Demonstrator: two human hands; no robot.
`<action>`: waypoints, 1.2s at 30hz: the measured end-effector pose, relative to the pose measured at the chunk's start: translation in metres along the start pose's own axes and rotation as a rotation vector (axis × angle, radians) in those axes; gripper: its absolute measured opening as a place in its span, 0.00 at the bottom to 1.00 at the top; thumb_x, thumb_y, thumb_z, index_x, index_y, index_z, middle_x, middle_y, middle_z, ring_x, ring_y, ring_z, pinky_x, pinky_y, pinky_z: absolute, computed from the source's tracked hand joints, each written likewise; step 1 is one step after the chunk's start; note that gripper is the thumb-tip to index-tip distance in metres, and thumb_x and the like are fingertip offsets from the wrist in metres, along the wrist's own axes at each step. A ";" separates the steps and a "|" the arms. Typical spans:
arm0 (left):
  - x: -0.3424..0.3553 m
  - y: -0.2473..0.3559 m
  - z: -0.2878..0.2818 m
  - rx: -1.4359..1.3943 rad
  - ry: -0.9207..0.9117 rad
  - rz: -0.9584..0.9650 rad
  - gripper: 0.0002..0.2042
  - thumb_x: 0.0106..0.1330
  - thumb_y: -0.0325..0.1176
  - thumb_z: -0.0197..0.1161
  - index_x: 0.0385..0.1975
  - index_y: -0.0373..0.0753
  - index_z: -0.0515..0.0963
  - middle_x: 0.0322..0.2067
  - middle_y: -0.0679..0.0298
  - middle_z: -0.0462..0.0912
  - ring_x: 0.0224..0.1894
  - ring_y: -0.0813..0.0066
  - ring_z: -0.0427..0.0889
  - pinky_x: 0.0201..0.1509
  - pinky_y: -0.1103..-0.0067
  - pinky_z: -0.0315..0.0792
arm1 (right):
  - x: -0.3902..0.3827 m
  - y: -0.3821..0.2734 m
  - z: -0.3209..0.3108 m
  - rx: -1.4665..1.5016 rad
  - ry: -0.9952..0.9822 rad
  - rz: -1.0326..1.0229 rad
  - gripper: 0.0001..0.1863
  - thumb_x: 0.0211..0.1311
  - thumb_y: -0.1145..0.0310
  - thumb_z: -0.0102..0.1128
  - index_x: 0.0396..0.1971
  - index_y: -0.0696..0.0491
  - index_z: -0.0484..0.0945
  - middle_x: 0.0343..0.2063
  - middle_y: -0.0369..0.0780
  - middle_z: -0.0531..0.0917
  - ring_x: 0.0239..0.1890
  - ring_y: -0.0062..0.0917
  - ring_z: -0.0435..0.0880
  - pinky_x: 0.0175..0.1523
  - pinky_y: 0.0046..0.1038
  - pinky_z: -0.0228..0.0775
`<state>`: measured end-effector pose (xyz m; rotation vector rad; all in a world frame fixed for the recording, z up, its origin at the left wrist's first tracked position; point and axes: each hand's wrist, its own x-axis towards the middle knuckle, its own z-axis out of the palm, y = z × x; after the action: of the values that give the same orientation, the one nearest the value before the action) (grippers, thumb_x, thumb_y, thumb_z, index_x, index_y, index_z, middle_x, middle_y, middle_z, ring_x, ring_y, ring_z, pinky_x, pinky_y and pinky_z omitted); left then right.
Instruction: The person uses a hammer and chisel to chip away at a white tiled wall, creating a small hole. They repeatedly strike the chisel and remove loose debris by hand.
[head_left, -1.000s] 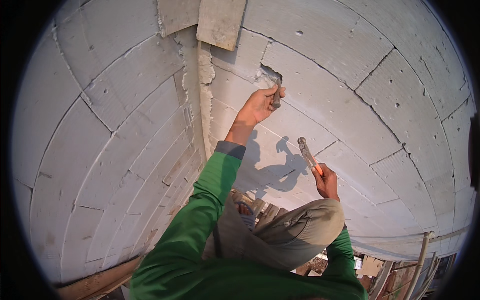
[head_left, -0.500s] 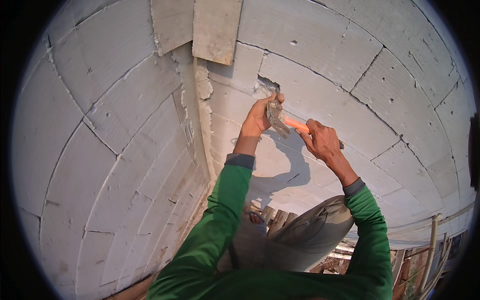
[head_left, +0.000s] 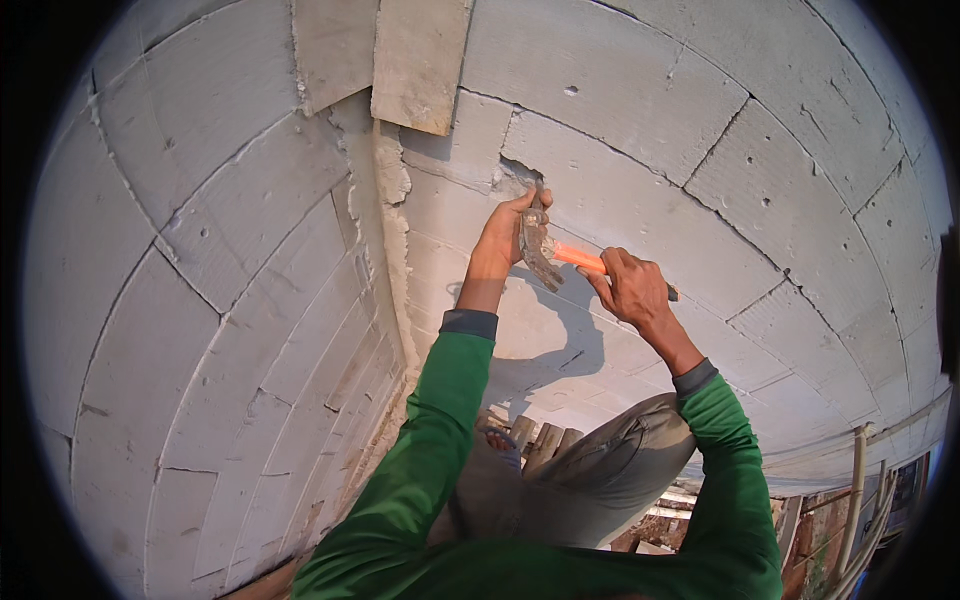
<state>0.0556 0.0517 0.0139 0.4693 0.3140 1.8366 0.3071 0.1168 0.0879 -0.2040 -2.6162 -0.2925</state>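
Our right hand (head_left: 637, 288) grips the hammer (head_left: 579, 257) toward its right end — likely head-heavy, best held there; our left hand (head_left: 498, 236) pinches a mostly hidden chisel (head_left: 538, 184).

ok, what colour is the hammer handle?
The hammer handle is orange with a dark butt end; head view.

Wooden planks (head_left: 545, 445); sandaled foot (head_left: 498, 441) atop
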 end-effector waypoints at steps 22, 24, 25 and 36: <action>0.009 -0.005 -0.015 -0.095 -0.147 0.009 0.11 0.79 0.42 0.57 0.44 0.41 0.79 0.36 0.68 0.84 0.29 0.80 0.78 0.29 0.80 0.74 | 0.003 0.008 0.010 0.037 0.037 -0.058 0.24 0.66 0.48 0.65 0.28 0.54 0.71 0.20 0.42 0.76 0.18 0.39 0.79 0.21 0.38 0.68; 0.011 -0.009 -0.008 -0.057 -0.084 0.004 0.11 0.79 0.42 0.57 0.44 0.41 0.78 0.36 0.67 0.84 0.29 0.79 0.78 0.30 0.80 0.75 | -0.002 0.006 0.009 0.023 0.025 0.025 0.23 0.68 0.48 0.64 0.30 0.54 0.72 0.20 0.42 0.77 0.19 0.41 0.80 0.21 0.39 0.69; 0.010 -0.006 -0.018 -0.092 -0.227 0.020 0.10 0.79 0.41 0.56 0.43 0.42 0.78 0.37 0.67 0.85 0.29 0.79 0.78 0.30 0.80 0.75 | 0.000 -0.006 0.002 0.079 0.132 -0.098 0.23 0.65 0.49 0.66 0.27 0.54 0.71 0.18 0.42 0.76 0.17 0.39 0.78 0.20 0.36 0.68; 0.010 -0.007 -0.008 -0.043 -0.104 0.013 0.08 0.80 0.39 0.55 0.44 0.46 0.80 0.36 0.69 0.86 0.29 0.81 0.77 0.26 0.82 0.66 | -0.001 0.006 0.007 0.061 0.094 -0.009 0.23 0.68 0.49 0.65 0.28 0.54 0.71 0.18 0.42 0.76 0.17 0.39 0.77 0.22 0.38 0.68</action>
<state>0.0549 0.0630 0.0051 0.5367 0.2009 1.8208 0.3062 0.1245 0.0826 -0.1542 -2.5291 -0.2194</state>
